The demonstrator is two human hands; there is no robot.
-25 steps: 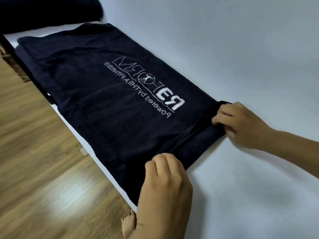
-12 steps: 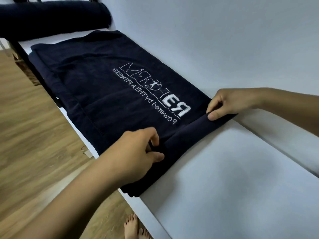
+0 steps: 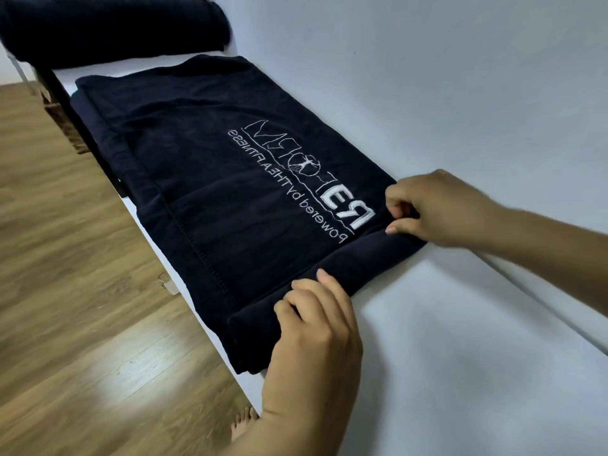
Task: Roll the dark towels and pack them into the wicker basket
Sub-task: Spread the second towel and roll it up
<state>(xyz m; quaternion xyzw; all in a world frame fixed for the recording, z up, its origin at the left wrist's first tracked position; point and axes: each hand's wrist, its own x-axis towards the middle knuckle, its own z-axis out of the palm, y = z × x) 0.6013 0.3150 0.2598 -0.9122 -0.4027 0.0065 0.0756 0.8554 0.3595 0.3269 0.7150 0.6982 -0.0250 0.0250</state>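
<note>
Navy terry towel with white lettering [image 3: 210, 199], flat on white ledge [image 3: 444, 340]: near edge turned into first roll only. Left hand [image 3: 316, 327] at 6 o'clock and right hand [image 3: 427, 209] at 3 o'clock pinch that roll. Finished dark roll [image 3: 112, 28] at 11 o'clock; wicker basket unseen, packing outstanding

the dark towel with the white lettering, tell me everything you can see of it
The dark towel is navy, of soft terry-like cloth, with white embroidered lettering and stitched hems. It lies flat along the white surface beside the wall, its near end rolled up a turn or two. The left hand and right hand grip that roll.
</note>
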